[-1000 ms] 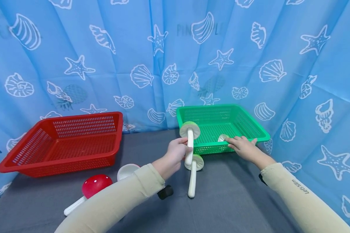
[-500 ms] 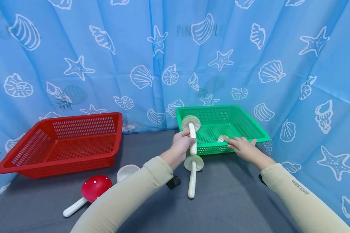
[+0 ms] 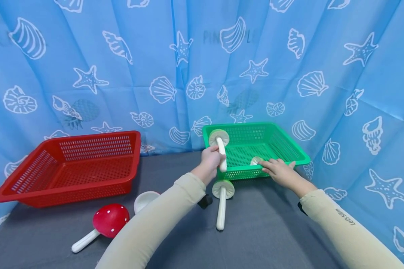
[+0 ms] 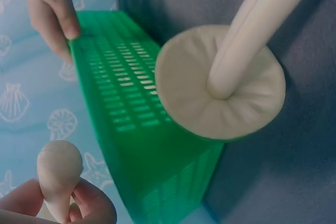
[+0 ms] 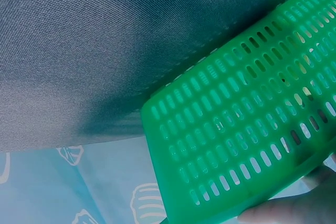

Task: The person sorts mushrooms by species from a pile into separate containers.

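Observation:
In the head view my left hand pinches a toy mushroom by its white stem, its pale cap underside facing me over the green basket's front left corner. The stem's rounded end shows between thumb and fingers in the left wrist view. My right hand grips the front rim of the green basket, thumb outside and fingers over the edge. Beside those fingers, inside the basket, lies another mushroom, mostly hidden. A green-capped mushroom rests on the table below my left hand, close to the basket.
A red basket stands at the back left. In front of it lies a red mushroom with white dots, and a mushroom with a white cap underside partly hidden by my left sleeve. A blue shell-patterned curtain hangs behind.
My left hand has moved forward and slightly up with its mushroom, from in front of the green basket to over its front left rim. The right hand stays on the rim.

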Available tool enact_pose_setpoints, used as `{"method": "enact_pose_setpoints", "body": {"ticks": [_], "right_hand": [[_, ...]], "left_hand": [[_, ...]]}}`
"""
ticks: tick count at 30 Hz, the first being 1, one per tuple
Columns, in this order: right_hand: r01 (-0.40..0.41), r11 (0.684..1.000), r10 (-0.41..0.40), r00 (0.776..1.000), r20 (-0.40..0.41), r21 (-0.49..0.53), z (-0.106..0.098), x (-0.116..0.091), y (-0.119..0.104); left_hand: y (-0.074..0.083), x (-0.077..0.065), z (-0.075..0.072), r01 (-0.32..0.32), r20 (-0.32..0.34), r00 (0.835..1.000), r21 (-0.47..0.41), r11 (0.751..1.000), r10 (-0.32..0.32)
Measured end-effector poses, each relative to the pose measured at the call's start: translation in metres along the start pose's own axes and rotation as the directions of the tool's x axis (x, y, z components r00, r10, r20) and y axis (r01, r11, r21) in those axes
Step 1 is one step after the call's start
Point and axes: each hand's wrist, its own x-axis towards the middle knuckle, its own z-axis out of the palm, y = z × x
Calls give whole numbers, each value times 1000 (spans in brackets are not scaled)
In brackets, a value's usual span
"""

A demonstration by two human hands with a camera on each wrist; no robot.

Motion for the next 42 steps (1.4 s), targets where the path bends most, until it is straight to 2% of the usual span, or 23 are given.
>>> {"method": "enact_pose_setpoints", "body": {"ticks": [7, 14, 18, 23, 26, 29, 35, 42], "right_hand": [[3, 1000, -3, 1000, 2, 9, 0, -1, 0], [-7, 1000, 7, 1000, -10, 20, 2, 0, 1], [-10, 1000, 10, 1000, -7, 21, 3, 1, 2], [-5, 1000, 5, 1000, -11, 8, 3, 2, 3], [0, 1000, 0, 1000, -16, 1, 3, 1, 3], [-1, 1000, 1, 1000, -11, -3, 4, 1, 4], [-5, 1000, 5, 1000, 0, 16, 4, 0, 2], [-1, 1000, 1, 1000, -1, 13, 0, -1, 0]], "left_hand": [[-4, 12, 3, -7, 11, 1000, 8, 1000, 7], [-1, 23, 2, -8, 14, 1000, 12, 1000, 8], [0, 30, 0, -29, 62, 998, 42, 999, 27], [0, 34, -3, -74, 169, 984, 112, 991, 54], [-1, 29, -4, -109, 211, 975, 150, 983, 76], [-3, 17, -6, -132, 209, 973, 169, 977, 95], [-7, -11, -15, -124, 139, 985, 154, 980, 103], [-12, -34, -31, -89, 156, 986, 171, 981, 63]]}}
